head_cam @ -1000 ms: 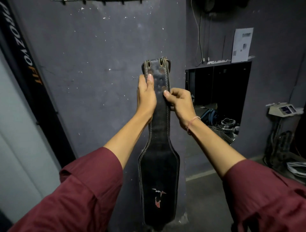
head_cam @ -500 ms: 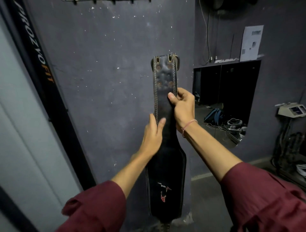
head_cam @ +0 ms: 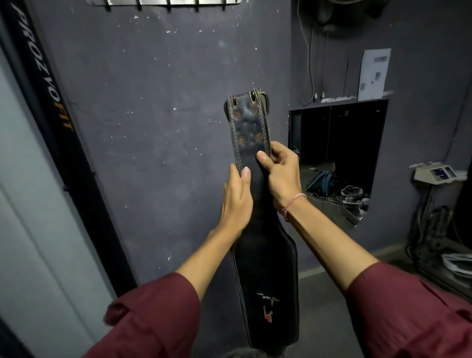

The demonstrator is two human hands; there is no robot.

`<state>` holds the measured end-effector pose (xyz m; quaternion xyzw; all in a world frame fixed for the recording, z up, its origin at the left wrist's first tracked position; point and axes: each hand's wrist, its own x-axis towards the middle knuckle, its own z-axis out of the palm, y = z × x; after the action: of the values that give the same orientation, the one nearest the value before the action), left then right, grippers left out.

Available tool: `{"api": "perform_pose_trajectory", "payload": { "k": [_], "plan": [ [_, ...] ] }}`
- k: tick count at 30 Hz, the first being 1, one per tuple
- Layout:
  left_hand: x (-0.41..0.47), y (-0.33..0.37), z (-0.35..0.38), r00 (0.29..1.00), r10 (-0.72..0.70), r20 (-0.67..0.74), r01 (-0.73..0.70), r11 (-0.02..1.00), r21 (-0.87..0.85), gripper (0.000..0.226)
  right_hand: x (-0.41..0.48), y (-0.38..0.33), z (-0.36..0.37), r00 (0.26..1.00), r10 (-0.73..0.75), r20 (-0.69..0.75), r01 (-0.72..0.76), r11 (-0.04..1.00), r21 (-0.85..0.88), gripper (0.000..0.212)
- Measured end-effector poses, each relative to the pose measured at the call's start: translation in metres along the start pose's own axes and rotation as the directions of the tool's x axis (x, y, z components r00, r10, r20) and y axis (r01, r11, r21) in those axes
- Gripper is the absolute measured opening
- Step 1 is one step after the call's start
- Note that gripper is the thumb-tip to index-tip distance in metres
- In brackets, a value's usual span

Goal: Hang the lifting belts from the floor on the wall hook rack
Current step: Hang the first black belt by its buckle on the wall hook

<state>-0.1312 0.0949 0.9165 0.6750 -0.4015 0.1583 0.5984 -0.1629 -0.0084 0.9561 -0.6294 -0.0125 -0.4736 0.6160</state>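
Observation:
A black leather lifting belt (head_cam: pixel 265 268) with pale stitching hangs upright in front of the dark wall, its buckle end on top. My left hand (head_cam: pixel 236 201) grips its narrow strap from the left, thumb on the front. My right hand (head_cam: pixel 282 176) grips the strap from the right, slightly higher, thumb pressed on the stitched edge. The wall hook rack (head_cam: pixel 166 3), a metal strip with several black hooks, shows at the top edge, well above the buckle.
A black upright banner post (head_cam: pixel 58 133) with lettering leans at the left beside a pale panel. A dark wall opening (head_cam: pixel 339 153) at the right shows bags and cables. A small device (head_cam: pixel 434 173), wires and clutter stand at the far right.
My left hand slid down the strap from beside the buckle to below my right hand. The view tilted up and moved closer, so the hook rack shows more fully.

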Motion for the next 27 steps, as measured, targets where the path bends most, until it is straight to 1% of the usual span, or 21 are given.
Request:
{"api": "perform_pose_trajectory", "payload": {
  "k": [2, 3, 5, 6, 8, 9, 11, 12, 13, 14, 15, 16, 17, 18, 21, 24, 27],
  "plan": [
    [0.010, 0.005, -0.002, 0.999, 0.048, -0.014, -0.048, 0.998, 0.043, 0.025, -0.003, -0.001, -0.007, 1.000, 0.001, -0.010, -0.001, 1.000, -0.016, 0.007],
    [0.017, 0.011, -0.003, 0.997, 0.059, -0.050, -0.057, 0.998, 0.040, 0.025, -0.007, -0.001, -0.010, 1.000, 0.004, 0.004, -0.004, 1.000, -0.011, 0.006],
    [0.035, 0.026, -0.003, 0.989, 0.002, -0.148, -0.003, 1.000, -0.009, 0.024, -0.018, 0.001, -0.012, 0.998, 0.027, 0.051, -0.026, 1.000, -0.007, 0.007],
    [0.045, 0.031, -0.003, 0.985, -0.046, -0.165, 0.039, 0.998, -0.047, 0.025, -0.024, 0.004, -0.012, 0.997, 0.040, 0.063, -0.039, 0.999, -0.008, 0.010],
    [0.061, 0.034, -0.004, 0.984, -0.113, -0.136, 0.094, 0.986, -0.135, 0.028, -0.033, 0.008, -0.013, 0.996, 0.063, 0.055, -0.063, 0.998, -0.003, 0.015],
    [0.065, 0.034, -0.005, 0.984, -0.129, -0.121, 0.108, 0.980, -0.166, 0.034, -0.036, 0.009, -0.015, 0.995, 0.078, 0.056, -0.078, 0.997, -0.002, 0.015],
    [0.071, 0.035, -0.007, 0.981, -0.165, -0.103, 0.133, 0.956, -0.263, 0.058, -0.041, 0.008, -0.018, 0.991, 0.106, 0.085, -0.107, 0.994, -0.001, 0.012],
    [0.073, 0.036, -0.008, 0.972, -0.205, -0.115, 0.160, 0.935, -0.317, 0.067, -0.044, 0.007, -0.018, 0.988, 0.118, 0.103, -0.119, 0.993, -0.002, 0.012],
    [0.076, 0.037, -0.009, 0.959, -0.251, -0.129, 0.187, 0.908, -0.375, 0.070, -0.047, 0.006, -0.019, 0.985, 0.130, 0.117, -0.130, 0.991, -0.006, 0.012],
    [0.079, 0.038, -0.009, 0.946, -0.291, -0.141, 0.207, 0.882, -0.424, 0.066, -0.049, 0.007, -0.019, 0.981, 0.140, 0.133, -0.140, 0.990, -0.009, 0.013],
    [0.082, 0.040, -0.011, 0.939, -0.308, -0.156, 0.208, 0.866, -0.456, 0.053, -0.051, 0.007, -0.019, 0.978, 0.149, 0.148, -0.148, 0.989, -0.019, 0.012],
    [0.084, 0.042, -0.012, 0.936, -0.304, -0.180, 0.195, 0.870, -0.453, 0.036, -0.053, 0.007, -0.019, 0.973, 0.155, 0.170, -0.152, 0.988, -0.030, 0.012],
    [0.084, 0.041, -0.013, 0.939, -0.273, -0.209, 0.160, 0.885, -0.437, 0.024, -0.053, 0.008, -0.018, 0.969, 0.158, 0.192, -0.150, 0.987, -0.056, 0.011],
    [0.083, 0.043, -0.014, 0.945, -0.232, -0.230, 0.119, 0.900, -0.419, 0.021, -0.052, 0.007, -0.017, 0.966, 0.155, 0.208, -0.140, 0.986, -0.087, 0.011],
    [0.073, 0.045, -0.010, 0.960, -0.147, -0.238, 0.046, 0.922, -0.384, 0.022, -0.039, -0.005, -0.009, 0.967, 0.126, 0.223, -0.093, 0.984, -0.151, 0.022],
    [0.064, 0.044, -0.007, 0.958, -0.116, -0.262, 0.013, 0.931, -0.364, 0.022, -0.022, -0.021, -0.001, 0.970, 0.100, 0.220, -0.058, 0.981, -0.188, 0.025],
    [0.062, 0.043, -0.013, 0.951, -0.081, -0.299, -0.029, 0.937, -0.347, 0.021, -0.031, -0.007, -0.004, 0.962, 0.085, 0.258, -0.049, 0.989, -0.141, 0.026]
  ]
}}
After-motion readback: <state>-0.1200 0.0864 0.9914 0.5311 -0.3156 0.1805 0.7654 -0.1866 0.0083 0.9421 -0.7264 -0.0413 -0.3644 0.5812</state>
